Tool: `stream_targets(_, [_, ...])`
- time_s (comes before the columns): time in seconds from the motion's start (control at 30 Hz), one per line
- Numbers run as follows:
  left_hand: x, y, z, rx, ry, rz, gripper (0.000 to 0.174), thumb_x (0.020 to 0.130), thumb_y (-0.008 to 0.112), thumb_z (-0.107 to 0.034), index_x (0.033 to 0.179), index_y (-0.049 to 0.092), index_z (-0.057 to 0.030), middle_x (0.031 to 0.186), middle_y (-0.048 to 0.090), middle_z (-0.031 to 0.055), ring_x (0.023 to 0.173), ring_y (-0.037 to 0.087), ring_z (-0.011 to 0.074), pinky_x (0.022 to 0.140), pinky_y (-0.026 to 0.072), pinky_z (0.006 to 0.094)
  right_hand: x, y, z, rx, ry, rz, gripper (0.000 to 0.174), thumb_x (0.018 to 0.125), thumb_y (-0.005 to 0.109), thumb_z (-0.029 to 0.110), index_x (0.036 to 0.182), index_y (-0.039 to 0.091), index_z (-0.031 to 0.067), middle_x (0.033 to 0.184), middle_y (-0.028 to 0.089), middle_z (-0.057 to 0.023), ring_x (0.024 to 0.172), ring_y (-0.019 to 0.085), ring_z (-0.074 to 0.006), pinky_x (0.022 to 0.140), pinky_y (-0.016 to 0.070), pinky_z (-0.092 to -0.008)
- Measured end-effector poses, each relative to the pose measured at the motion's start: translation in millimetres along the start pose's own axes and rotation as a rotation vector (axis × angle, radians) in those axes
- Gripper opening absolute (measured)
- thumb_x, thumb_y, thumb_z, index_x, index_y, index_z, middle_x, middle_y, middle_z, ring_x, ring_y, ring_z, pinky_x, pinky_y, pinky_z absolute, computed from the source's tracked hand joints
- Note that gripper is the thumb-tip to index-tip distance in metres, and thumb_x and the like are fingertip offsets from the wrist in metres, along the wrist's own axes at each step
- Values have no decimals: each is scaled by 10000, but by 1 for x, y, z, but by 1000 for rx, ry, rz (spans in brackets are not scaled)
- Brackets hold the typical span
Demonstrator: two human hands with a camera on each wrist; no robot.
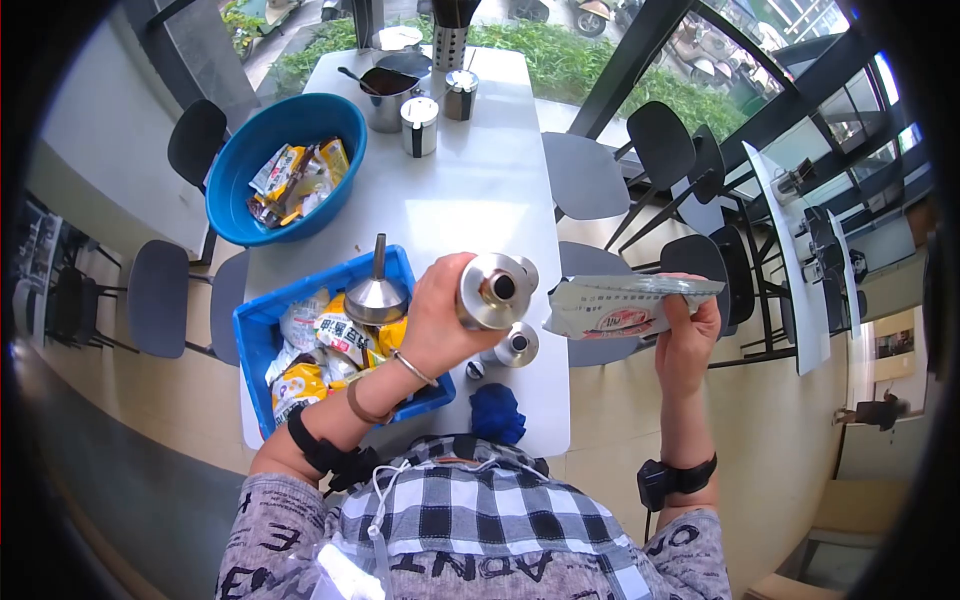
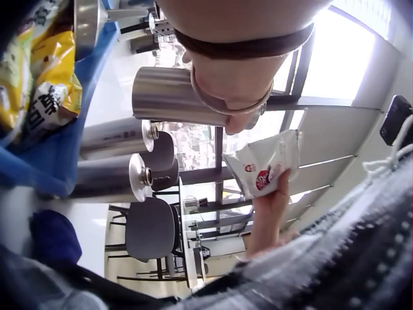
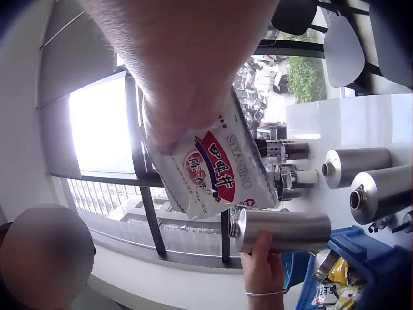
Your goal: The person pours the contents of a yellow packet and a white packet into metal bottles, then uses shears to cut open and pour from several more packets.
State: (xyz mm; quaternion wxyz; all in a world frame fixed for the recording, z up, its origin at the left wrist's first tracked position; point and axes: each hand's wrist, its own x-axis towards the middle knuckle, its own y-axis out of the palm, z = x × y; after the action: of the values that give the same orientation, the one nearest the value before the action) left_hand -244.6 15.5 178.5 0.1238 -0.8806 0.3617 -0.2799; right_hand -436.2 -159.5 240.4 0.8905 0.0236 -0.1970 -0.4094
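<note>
Currently: left hand (image 1: 440, 320) grasping cylindrical brushed-steel bottle (image 1: 492, 290), mouth toward the camera, above white table (image 1: 480, 190); right hand (image 1: 688, 335) pinching white-and-red sachet (image 1: 625, 305) just beside it.

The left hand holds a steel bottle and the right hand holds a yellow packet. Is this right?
No: the packet is white with red print, as the right wrist view shows. The left hand does hold the steel bottle; the right hand holds the packet.

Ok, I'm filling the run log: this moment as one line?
left hand: holds uncapped steel bottle | right hand: pinches white sachet beside bottle mouth | funnel: in blue crate
</note>
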Motion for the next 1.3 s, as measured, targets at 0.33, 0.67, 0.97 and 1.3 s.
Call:
stream_targets(0.33, [-17, -8, -24, 36, 76, 37, 684, 499, 795, -191, 1074, 447, -62, 985, 519, 123, 897, 527, 308, 780, 418, 381, -1, 12, 21, -190, -22, 176, 107, 808, 566, -5, 914, 556, 12, 910, 592, -45, 800, 522, -81, 741, 398, -210])
stream_targets(0.67, [-21, -7, -18, 42, 52, 52, 659, 516, 765, -265, 1060, 453, -61, 990, 525, 137, 919, 519, 316, 795, 392, 401, 3, 18, 32, -345, 4, 255, 85, 820, 565, 10, 902, 549, 18, 891, 586, -32, 792, 511, -67, 699, 404, -192])
stream_targets(0.97, [-20, -9, -14, 39, 64, 34, 665, 509, 767, -269, 1058, 452, -62, 967, 523, 131, 903, 520, 311, 782, 401, 398, 12, 20, 41, -436, -38, 311, 91, 808, 567, -12, 890, 544, 20, 886, 586, -39, 789, 521, -78, 699, 418, -203])
stream_targets(1.3, [-21, -12, -10, 33, 47, 54, 669, 501, 768, -260, 1057, 448, -70, 954, 520, 126, 888, 519, 305, 771, 407, 394, 22, 21, 49, -483, -63, 366, 97, 804, 561, -24, 889, 542, 16, 873, 574, -38, 786, 519, -78, 690, 417, -201])
